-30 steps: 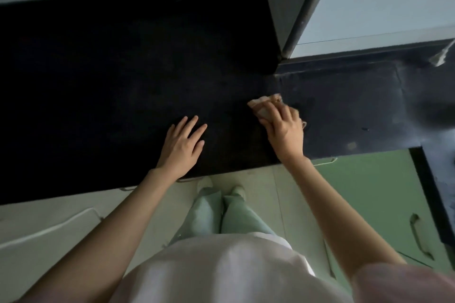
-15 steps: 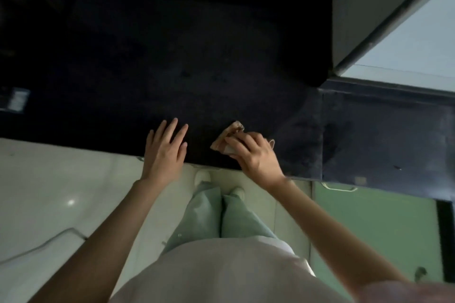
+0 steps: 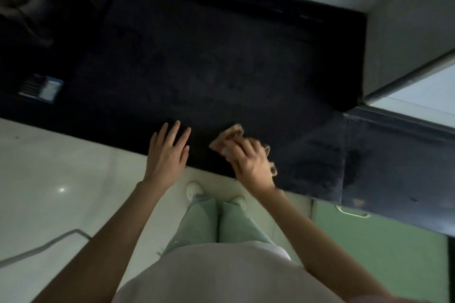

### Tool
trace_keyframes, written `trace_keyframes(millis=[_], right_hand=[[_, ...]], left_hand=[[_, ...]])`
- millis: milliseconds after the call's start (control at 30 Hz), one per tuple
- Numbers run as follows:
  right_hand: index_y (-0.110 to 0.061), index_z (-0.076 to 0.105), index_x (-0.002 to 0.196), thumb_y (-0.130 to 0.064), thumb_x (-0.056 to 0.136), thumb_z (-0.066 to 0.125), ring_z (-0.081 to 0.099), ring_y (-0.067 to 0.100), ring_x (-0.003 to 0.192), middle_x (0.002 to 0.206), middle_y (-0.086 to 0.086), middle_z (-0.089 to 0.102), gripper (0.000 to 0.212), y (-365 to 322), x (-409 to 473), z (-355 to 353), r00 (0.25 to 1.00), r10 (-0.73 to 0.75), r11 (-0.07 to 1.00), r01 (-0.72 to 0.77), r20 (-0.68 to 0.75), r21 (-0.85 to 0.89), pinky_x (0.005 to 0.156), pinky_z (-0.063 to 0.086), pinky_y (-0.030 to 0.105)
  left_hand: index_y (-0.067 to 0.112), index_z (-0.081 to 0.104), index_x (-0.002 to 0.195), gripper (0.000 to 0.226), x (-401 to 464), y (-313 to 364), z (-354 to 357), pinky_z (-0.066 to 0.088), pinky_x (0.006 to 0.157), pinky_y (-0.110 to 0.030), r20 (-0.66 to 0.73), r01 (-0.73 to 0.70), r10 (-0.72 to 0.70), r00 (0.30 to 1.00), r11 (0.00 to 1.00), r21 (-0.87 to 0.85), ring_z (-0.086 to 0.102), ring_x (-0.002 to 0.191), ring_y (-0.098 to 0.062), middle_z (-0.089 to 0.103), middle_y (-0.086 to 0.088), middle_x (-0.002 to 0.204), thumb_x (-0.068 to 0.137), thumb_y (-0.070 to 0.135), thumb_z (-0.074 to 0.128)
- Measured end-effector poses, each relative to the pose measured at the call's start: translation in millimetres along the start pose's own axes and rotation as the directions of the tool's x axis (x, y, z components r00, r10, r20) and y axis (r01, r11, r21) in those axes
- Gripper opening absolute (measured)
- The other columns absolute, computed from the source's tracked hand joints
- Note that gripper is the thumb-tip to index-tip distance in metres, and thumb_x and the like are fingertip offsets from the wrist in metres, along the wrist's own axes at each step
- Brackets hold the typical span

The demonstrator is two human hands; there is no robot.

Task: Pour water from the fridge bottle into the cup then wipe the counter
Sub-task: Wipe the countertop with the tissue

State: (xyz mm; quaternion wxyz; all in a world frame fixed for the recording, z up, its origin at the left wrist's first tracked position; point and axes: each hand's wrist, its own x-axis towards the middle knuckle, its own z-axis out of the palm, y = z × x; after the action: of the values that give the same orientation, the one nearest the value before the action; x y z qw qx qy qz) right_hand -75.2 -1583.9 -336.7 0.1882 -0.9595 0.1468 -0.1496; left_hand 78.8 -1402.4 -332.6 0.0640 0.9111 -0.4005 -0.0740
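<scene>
The cloth (image 3: 230, 139), crumpled and pale, is pressed onto the dark counter (image 3: 221, 76) near its front edge, pinned under the right hand (image 3: 248, 163); its corners show at the hand's 11 and 3 o'clock. Since a second ago it has been swept leftward along the counter, away from the fridge (image 3: 403, 39), so the wiping stage is judged under way. The left hand (image 3: 168, 155) is laid flat, fingers spread and holding nothing, just beside the cloth at its 9 o'clock. No cup or bottle can be made out.
</scene>
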Motion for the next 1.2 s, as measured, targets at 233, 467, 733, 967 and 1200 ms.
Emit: trace_keyframes(millis=[233,467,733,967,1200], right_hand=[[-0.015,0.061,0.124,-0.027,0.091,0.056,0.057,0.036,0.098,0.119,0.012,0.061,0.035,40,27,-3,0.982,-0.172,0.984,0.174,0.077,-0.024,0.083,0.049,0.044],[-0.02,0.056,0.13,-0.027,0.09,0.058,0.051,0.038,0.104,0.126,0.01,0.058,0.04,69,103,-13,0.956,0.284,0.951,-0.291,-0.078,-0.107,0.086,0.046,0.048],[-0.017,0.063,0.124,-0.021,0.092,0.061,0.057,0.031,0.099,0.117,0.005,0.063,0.032,-55,-1,26,0.997,-0.068,0.996,0.066,0.039,0.06,0.083,0.047,0.041],[-0.013,0.062,0.123,-0.025,0.091,0.053,0.057,0.038,0.096,0.119,0.013,0.062,0.035,44,85,5,0.998,-0.07,0.995,0.07,0.006,-0.071,0.081,0.049,0.044],[-0.014,0.058,0.126,-0.026,0.089,0.053,0.054,0.043,0.099,0.125,0.019,0.057,0.04,94,178,-1,0.97,0.232,0.957,-0.241,-0.078,-0.161,0.082,0.049,0.049]], left_hand=[[0.016,0.049,0.139,0.045,4,-16,-1,0.037,0.104,-0.059,0.049,-0.037,0.037,0.998,0.999,0.0,0.039,0.135,-0.041,0.043,-0.016,0.148,0.095,0.024,0.054],[0.018,0.044,0.143,0.048,3,-13,-3,0.035,0.107,-0.059,0.09,-0.027,0.028,0.996,1.0,-0.014,0.035,0.138,-0.04,0.04,-0.015,0.15,0.096,0.028,0.047],[0.016,0.05,0.14,0.049,1,-17,4,0.035,0.105,-0.061,0.027,-0.056,0.057,0.998,0.997,-0.044,0.038,0.134,-0.044,0.043,-0.016,0.148,0.096,0.03,0.036],[0.019,0.047,0.142,0.047,2,-15,3,0.032,0.109,-0.057,0.059,-0.01,0.012,0.998,0.999,-0.034,0.035,0.139,-0.038,0.042,-0.012,0.15,0.098,0.032,0.034],[0.019,0.045,0.143,0.049,4,-13,-1,0.029,0.111,-0.055,0.126,0.016,-0.014,0.992,1.0,-0.014,0.033,0.14,-0.036,0.039,-0.011,0.151,0.098,0.035,0.031]])
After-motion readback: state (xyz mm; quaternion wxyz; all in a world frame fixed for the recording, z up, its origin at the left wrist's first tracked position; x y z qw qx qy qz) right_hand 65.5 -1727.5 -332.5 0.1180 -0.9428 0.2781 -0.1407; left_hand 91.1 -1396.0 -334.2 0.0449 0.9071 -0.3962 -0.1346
